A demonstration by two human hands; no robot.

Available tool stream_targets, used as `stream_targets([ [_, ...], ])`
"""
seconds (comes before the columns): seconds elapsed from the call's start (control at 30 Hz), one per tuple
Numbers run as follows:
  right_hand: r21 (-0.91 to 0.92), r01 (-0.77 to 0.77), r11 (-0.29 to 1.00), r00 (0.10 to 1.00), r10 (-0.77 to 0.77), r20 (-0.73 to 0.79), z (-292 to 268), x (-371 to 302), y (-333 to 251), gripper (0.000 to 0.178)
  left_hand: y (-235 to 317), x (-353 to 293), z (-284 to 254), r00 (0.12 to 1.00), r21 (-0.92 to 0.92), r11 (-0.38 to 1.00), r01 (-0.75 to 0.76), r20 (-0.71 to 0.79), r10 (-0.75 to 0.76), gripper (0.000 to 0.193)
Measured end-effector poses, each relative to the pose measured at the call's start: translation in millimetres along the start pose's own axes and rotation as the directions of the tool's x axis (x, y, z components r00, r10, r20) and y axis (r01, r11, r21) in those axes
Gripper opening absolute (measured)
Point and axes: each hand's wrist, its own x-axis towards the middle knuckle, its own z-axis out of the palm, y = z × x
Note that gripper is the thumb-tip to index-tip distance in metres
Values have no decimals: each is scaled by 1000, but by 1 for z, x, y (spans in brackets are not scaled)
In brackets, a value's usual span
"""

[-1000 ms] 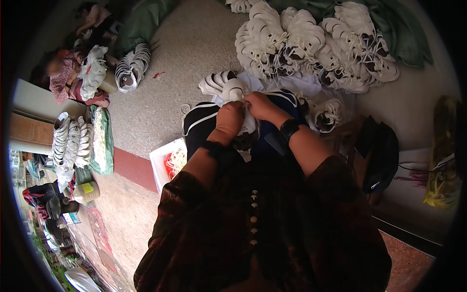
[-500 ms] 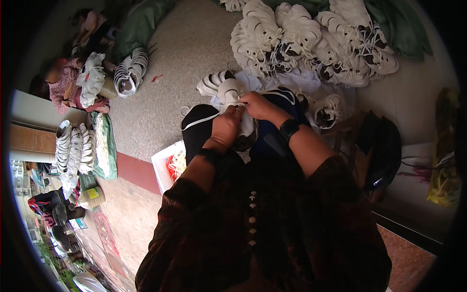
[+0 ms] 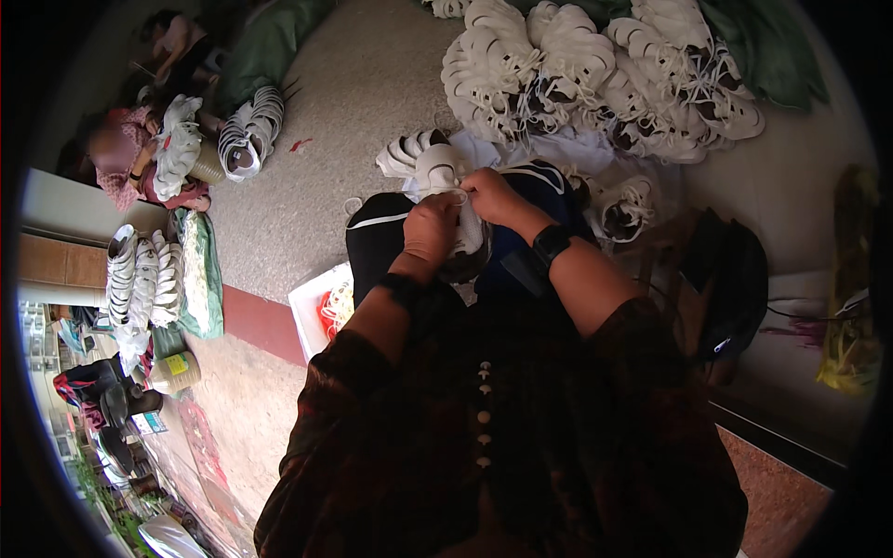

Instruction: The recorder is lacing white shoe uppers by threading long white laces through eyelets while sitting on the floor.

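Observation:
Between my knees stands a stack of white shoe uppers, the nearest one resting over my lap. My left hand is closed in a pinch at its lacing, on a white shoelace. Just right of it, my right hand pinches the same lacing with bent fingers. The two hands are close together, a small gap apart. What lies inside the fingertips is mostly hidden. Below the hands, part of the upper's mesh shows between them.
Big bundles of white shoe uppers lie ahead to the right, near green sacking. Beside my left knee is a white box with laces. At far left a person handles more uppers; another bundle sits below.
My left hand has turned and closed up slightly, its fingers drawn in at the lacing. The right hand stays in nearly the same place. The person at left has shifted slightly.

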Motion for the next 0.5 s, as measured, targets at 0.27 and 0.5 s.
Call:
stream_targets([
  [0.27, -6, -25, 1000, 990, 24, -137, 9, -4, 1, 4, 9, 12, 9, 994, 222, 968, -113, 22, 111, 10],
  [0.5, 128, -59, 990, 939, 98, -331, 13, -8, 4, 6, 23, -34, -53, 915, -244, 942, -229, 277, 294, 4],
])
